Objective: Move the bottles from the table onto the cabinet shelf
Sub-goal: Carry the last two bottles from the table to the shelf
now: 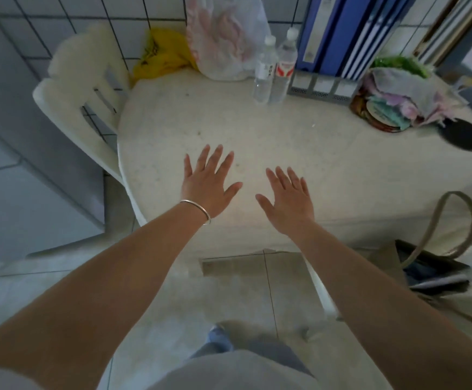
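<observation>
We see two bottles (pixel 274 69) upright, caps toward the frame's top, touching side by side at the bench's (pixel 327 170) upper centre. Left hand (pixel 208 183) and right hand (pixel 290 199), fingers spread, hold nothing at lower centre.

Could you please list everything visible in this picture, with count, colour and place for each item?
bottles: two, clear with white caps, upright side by side at the table's far edge
table: one, off-white, centre
plastic bag: one, translucent white, left of the bottles
yellow bag: one, behind the table's far left corner
binders: several, blue, in a grey rack right of the bottles
cloth pile: one, mixed pastel, table's right side
chair: one, white, left of the table
left hand: open, flat over the table, silver bracelet on the wrist
right hand: open, flat over the table
</observation>
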